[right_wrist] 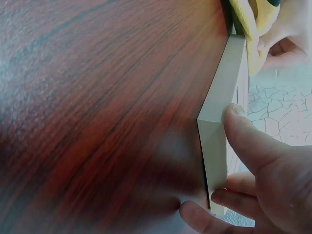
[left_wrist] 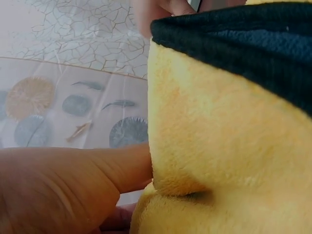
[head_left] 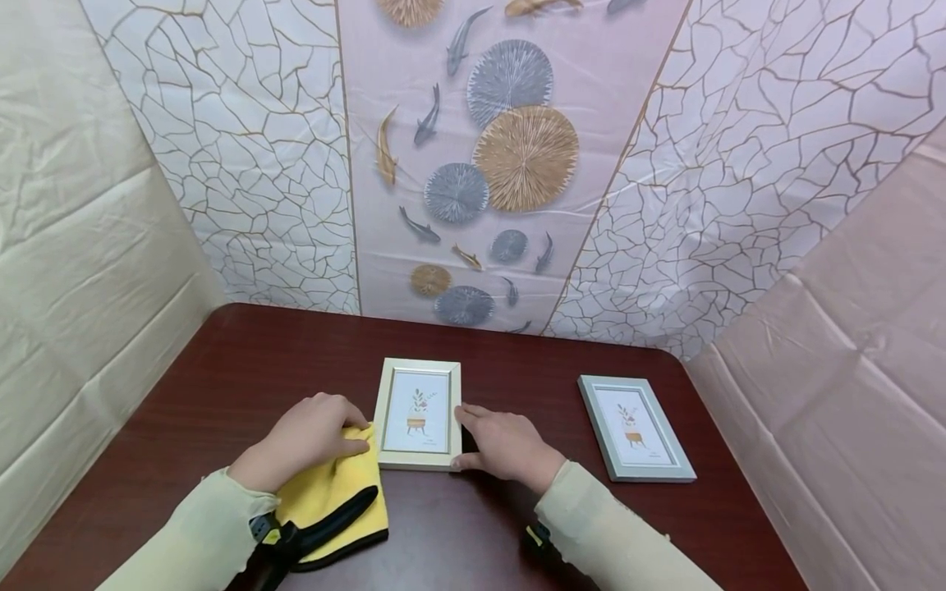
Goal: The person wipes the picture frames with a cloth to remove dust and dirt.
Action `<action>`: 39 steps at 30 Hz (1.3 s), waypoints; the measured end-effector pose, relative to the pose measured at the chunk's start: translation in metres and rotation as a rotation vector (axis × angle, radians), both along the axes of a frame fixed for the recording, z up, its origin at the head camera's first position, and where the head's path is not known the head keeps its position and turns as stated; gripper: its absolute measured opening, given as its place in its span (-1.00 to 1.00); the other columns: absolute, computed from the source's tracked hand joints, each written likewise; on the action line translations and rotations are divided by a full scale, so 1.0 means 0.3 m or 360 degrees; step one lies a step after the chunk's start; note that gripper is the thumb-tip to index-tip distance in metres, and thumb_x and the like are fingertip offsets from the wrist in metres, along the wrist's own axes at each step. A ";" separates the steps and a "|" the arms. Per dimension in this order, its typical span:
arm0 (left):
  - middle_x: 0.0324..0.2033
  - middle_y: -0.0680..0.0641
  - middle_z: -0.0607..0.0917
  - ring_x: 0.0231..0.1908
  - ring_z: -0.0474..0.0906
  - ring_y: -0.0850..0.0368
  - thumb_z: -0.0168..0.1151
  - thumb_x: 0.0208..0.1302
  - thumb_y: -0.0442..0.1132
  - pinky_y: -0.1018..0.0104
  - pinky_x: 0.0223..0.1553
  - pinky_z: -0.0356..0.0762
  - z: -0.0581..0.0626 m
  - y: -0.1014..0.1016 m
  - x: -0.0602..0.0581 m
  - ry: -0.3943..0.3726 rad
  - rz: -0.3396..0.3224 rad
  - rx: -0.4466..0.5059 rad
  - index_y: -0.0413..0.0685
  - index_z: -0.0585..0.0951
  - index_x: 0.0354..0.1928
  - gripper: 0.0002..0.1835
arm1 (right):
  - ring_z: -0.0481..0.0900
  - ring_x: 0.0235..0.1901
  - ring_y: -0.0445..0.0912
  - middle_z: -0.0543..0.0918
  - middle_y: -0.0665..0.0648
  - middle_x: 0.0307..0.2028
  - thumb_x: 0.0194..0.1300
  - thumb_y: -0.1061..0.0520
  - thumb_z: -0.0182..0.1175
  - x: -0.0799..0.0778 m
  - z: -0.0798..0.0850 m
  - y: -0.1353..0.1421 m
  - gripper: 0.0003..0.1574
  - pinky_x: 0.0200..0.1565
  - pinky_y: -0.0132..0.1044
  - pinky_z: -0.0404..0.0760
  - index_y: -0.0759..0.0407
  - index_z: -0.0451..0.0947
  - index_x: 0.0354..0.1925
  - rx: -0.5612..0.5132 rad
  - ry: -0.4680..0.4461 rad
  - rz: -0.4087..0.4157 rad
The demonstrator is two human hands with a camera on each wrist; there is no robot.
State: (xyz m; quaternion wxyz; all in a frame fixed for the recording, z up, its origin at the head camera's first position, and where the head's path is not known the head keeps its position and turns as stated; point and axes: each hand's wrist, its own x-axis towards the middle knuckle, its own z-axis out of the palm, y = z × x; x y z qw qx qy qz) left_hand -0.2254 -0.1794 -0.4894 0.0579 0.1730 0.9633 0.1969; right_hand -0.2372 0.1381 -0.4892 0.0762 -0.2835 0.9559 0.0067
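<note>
A cream picture frame (head_left: 416, 410) with a potted-plant print lies face up on the table, in the middle of the head view. My left hand (head_left: 314, 435) grips a yellow cloth (head_left: 342, 488) with black edging, bunched at the frame's left side. In the left wrist view the thumb presses into the plush fabric, and most of the other fingers are hidden behind it. My right hand (head_left: 508, 443) holds the frame by its right side near the front corner. The right wrist view shows the thumb on the frame's edge and curled fingers along the neighbouring side.
To the right, a grey-blue picture frame (head_left: 637, 428) with a similar print lies face up. The dark red wooden table (head_left: 288, 345) is bordered by patterned cloth at the back and plain pale cloth on both sides. A black strap (head_left: 332, 525) from the left wrist lies across the yellow cloth.
</note>
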 end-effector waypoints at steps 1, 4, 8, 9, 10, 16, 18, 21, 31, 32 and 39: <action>-0.12 0.07 0.87 -0.07 0.75 0.02 0.67 0.26 -0.02 0.07 -0.06 0.66 -0.004 -0.011 0.004 -0.0003 0.0004 0.0008 0.07 0.92 -0.07 -0.74 | 0.68 0.32 0.05 0.51 0.11 0.55 0.38 -0.42 0.47 0.001 0.000 0.001 0.12 0.06 0.01 0.75 0.14 0.43 0.62 0.0000 0.0000 -0.0003; -0.14 0.07 0.86 -0.11 0.74 0.04 0.66 0.27 -0.01 0.06 -0.08 0.66 -0.022 -0.049 0.010 -0.0004 0.0015 0.0032 0.07 0.91 -0.10 -0.75 | 0.68 0.32 0.05 0.51 0.11 0.55 0.38 -0.42 0.47 0.002 0.002 0.003 0.13 0.06 0.01 0.75 0.14 0.42 0.63 -0.0003 -0.0004 -0.0012; -0.12 0.03 0.85 -0.13 0.73 0.06 0.66 0.28 0.00 0.04 -0.10 0.67 -0.036 -0.102 0.004 -0.0011 0.0048 0.0074 0.03 0.90 -0.09 -0.72 | 0.67 0.32 0.05 0.50 0.11 0.56 0.39 -0.41 0.46 0.002 0.005 0.002 0.12 0.06 0.01 0.75 0.14 0.41 0.63 -0.0014 -0.0006 -0.0019; -0.11 0.02 0.85 -0.13 0.73 0.05 0.66 0.28 0.00 0.04 -0.10 0.68 -0.036 -0.114 0.001 -0.0010 0.0052 0.0082 0.02 0.90 -0.09 -0.72 | 0.68 0.32 0.05 0.50 0.11 0.56 0.39 -0.41 0.46 0.003 0.005 0.001 0.12 0.06 0.01 0.75 0.14 0.41 0.63 -0.0015 -0.0006 -0.0021; -0.11 0.00 0.84 -0.13 0.73 0.03 0.66 0.27 -0.01 0.02 -0.10 0.68 -0.036 -0.127 -0.002 -0.0009 0.0052 0.0085 0.00 0.89 -0.09 -0.71 | 0.68 0.32 0.06 0.50 0.11 0.56 0.39 -0.41 0.46 0.005 0.003 0.001 0.12 0.06 0.02 0.75 0.14 0.41 0.63 -0.0018 -0.0007 -0.0024; -0.09 -0.07 0.85 -0.04 0.76 -0.12 0.66 0.27 -0.07 -0.09 -0.03 0.71 -0.033 -0.206 -0.016 -0.0007 0.0062 0.0062 -0.08 0.89 -0.08 -0.70 | 0.68 0.31 0.06 0.50 0.12 0.55 0.39 -0.41 0.47 0.015 -0.005 -0.002 0.12 0.04 0.00 0.76 0.14 0.42 0.63 -0.0028 -0.0012 -0.0019; -0.07 -0.09 0.85 -0.02 0.76 -0.16 0.66 0.28 -0.08 -0.13 -0.02 0.70 -0.030 -0.237 -0.019 -0.0004 0.0081 0.0050 -0.09 0.88 -0.07 -0.70 | 0.69 0.30 0.06 0.51 0.12 0.55 0.39 -0.41 0.47 0.016 -0.005 -0.006 0.12 0.02 0.00 0.76 0.15 0.42 0.63 -0.0033 -0.0007 -0.0009; -0.06 -0.13 0.84 0.01 0.75 -0.22 0.65 0.29 -0.10 -0.18 0.01 0.69 -0.019 -0.283 -0.019 0.0003 0.0118 0.0034 -0.12 0.88 -0.06 -0.70 | 0.69 0.30 0.06 0.50 0.12 0.55 0.39 -0.41 0.46 0.015 -0.003 -0.013 0.12 0.02 -0.01 0.76 0.14 0.41 0.63 -0.0041 -0.0011 -0.0004; -0.04 -0.17 0.84 0.03 0.74 -0.29 0.64 0.30 -0.09 -0.24 0.03 0.67 -0.020 -0.341 -0.011 0.0010 0.0191 -0.0003 -0.13 0.86 -0.04 -0.68 | 0.67 0.32 0.07 0.50 0.12 0.56 0.38 -0.38 0.49 0.022 -0.003 -0.028 0.11 0.07 0.02 0.74 0.14 0.41 0.63 -0.0070 -0.0058 0.0001; -0.04 -0.17 0.84 0.04 0.74 -0.29 0.63 0.30 -0.09 -0.24 0.03 0.67 -0.024 -0.336 -0.009 0.0013 0.0192 -0.0004 -0.12 0.86 -0.03 -0.69 | 0.67 0.32 0.08 0.50 0.12 0.55 0.38 -0.38 0.49 0.023 -0.003 -0.028 0.11 0.07 0.03 0.74 0.14 0.42 0.63 -0.0072 -0.0061 0.0001; -0.06 -0.14 0.81 0.01 0.72 -0.25 0.59 0.37 -0.06 -0.23 0.01 0.67 -0.036 -0.279 0.002 0.0056 0.0176 -0.0061 -0.09 0.85 -0.01 -0.69 | 0.63 0.38 0.07 0.45 0.12 0.58 0.40 -0.37 0.47 0.038 -0.009 -0.008 0.13 0.11 0.03 0.72 0.15 0.38 0.65 -0.0114 -0.0116 -0.0033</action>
